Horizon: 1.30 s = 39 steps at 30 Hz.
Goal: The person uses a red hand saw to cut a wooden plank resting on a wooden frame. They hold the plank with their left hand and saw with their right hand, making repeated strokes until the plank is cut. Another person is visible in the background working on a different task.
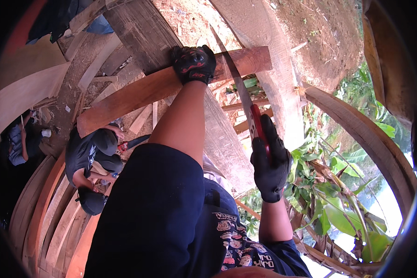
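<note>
1. The left hand (194, 64), in a black glove with red marking, lies palm-down on a long reddish-brown wooden beam (139, 95), its fingers curled over the far edge and pressing on it.
2. The beam runs slantwise from lower left to upper right, resting across a wide grey weathered plank (227, 139); its cut end shows just right of the left hand.
3. The right hand (269, 160), in a plain black glove, is closed tightly around the red handle of a hand saw with a narrow grey steel blade (238, 81).
4. The blade reaches up and away from the right hand and meets the beam just beside the left hand, on its right side; the two hands are well apart along the saw's length.
5. The glove hides most of the red handle, and the blade's tip is hard to make out against the wood behind it.
6. Whether the saw teeth have entered the beam cannot be told.
7. The person's dark blue sleeve (148, 217) covers the lower middle of the view and hides what lies beneath it.
8. Lower left, a crouching person in dark clothes (90, 157) is among curved pale planks (46, 213); their hands are too small to read.
9. Green leafy plants (338, 194) fill the right side.
</note>
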{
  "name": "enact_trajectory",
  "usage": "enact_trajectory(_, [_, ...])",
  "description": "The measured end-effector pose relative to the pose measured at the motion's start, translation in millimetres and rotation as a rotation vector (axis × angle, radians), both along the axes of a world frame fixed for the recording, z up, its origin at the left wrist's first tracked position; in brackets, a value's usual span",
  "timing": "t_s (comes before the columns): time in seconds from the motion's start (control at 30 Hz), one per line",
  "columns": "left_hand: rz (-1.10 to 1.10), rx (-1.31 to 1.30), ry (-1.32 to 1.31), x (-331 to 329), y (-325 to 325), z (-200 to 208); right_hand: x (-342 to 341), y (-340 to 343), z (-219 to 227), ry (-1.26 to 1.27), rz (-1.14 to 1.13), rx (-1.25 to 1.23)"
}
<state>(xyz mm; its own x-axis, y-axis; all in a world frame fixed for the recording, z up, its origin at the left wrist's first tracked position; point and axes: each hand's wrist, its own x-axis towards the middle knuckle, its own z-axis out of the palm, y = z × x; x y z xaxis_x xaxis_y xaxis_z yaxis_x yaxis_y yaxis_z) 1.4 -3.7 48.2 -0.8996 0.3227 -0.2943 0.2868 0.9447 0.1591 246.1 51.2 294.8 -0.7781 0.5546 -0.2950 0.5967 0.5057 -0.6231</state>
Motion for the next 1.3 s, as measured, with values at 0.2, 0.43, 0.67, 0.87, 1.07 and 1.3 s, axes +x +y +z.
enact_trajectory(0.2, [0.007,-0.02,-0.006,-2,0,20,-9,6,38,0.032,-0.05,-0.209])
enact_trajectory(0.43, [-0.07,-0.072,-0.039,1,11,23,-79,35,-20,-0.031,0.02,-0.104])
enact_trajectory(0.67, [0.022,-0.031,0.115,3,11,14,-26,10,54,0.039,0.021,-0.125])
enact_trajectory(0.87, [-0.011,-0.039,0.049,-1,8,10,-107,33,-61,0.101,-0.081,-0.072])
enact_trajectory(1.07, [0.015,-0.052,0.062,0,6,2,-37,8,19,-0.012,-0.055,-0.092])
enact_trajectory(1.3, [-0.016,-0.046,0.048,0,7,15,-47,13,-7,0.064,-0.003,-0.094])
